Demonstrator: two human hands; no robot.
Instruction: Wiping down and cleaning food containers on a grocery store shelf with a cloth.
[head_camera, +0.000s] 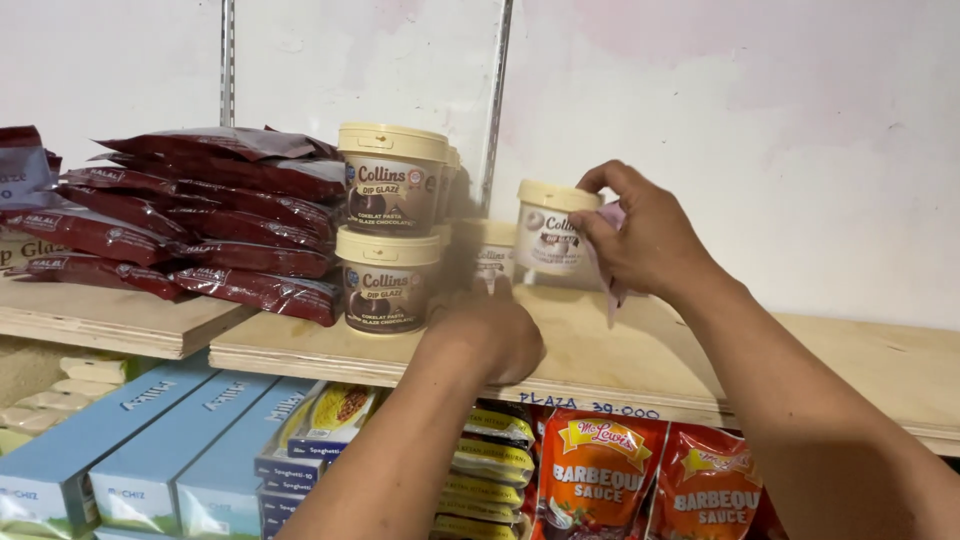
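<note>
Left hand (487, 335) blurred, hiding a tub (492, 250) behind it.

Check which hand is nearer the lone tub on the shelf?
Right. The right hand grips the tub by its side; the left hand sits lower, below and left of it.

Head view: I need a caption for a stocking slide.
Right hand grips a small cream-lidded tub on a wooden shelf; left hand rests on the shelf edge.

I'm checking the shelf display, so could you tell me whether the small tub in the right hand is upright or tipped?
Upright: the small tub stands on the wooden shelf, cream lid on top, gripped by the right hand.
</note>
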